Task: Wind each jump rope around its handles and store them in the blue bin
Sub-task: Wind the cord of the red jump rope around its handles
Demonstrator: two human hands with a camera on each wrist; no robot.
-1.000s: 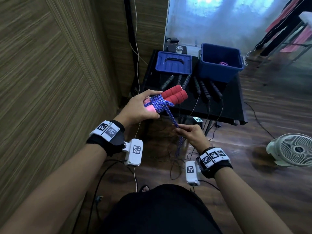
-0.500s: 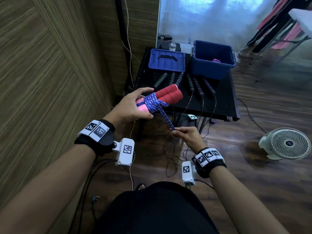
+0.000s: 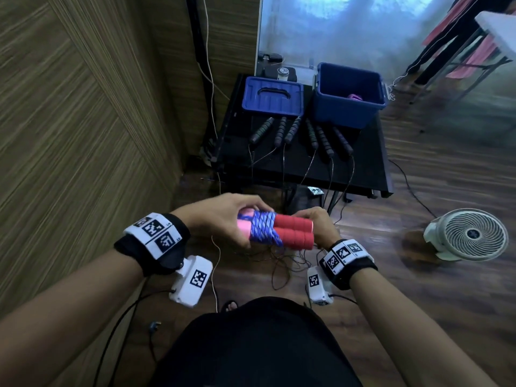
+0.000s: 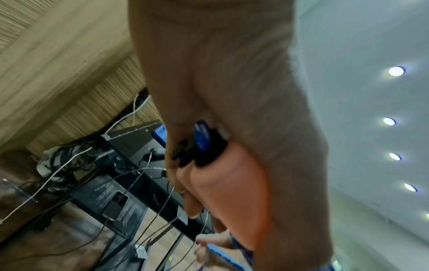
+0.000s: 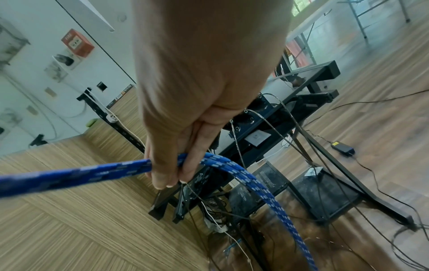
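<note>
While the left hand (image 3: 223,216) curled around the pink ends of two red handles (image 3: 293,230) held side by side in the centre of the head view, the right hand (image 3: 318,227) sat behind their far ends. From the right wrist view, its thumb and fingers (image 5: 167,170) pinched the blue rope (image 5: 234,170), which ran off to the left edge and also drooped toward the lower right.

Several turns of that rope already bound the handles at their middle. It looked braided, soft and limp, flecked with white, likely to slip loose unless kept taut. The handles seemed to be ribbed foam cylinders: light, slightly squashy, easy to grip. Holding the bundle across the wrapped middle would probably keep the coils in place.

Toward the upper right of the head view, a blue bin (image 3: 346,113) of hard, smooth plastic stood open on a black table (image 3: 368,169), with something pink inside. Its lid (image 3: 272,96) lay to the left. Six dark ribbed handles (image 3: 324,141) with thin cords lay in front.
</note>
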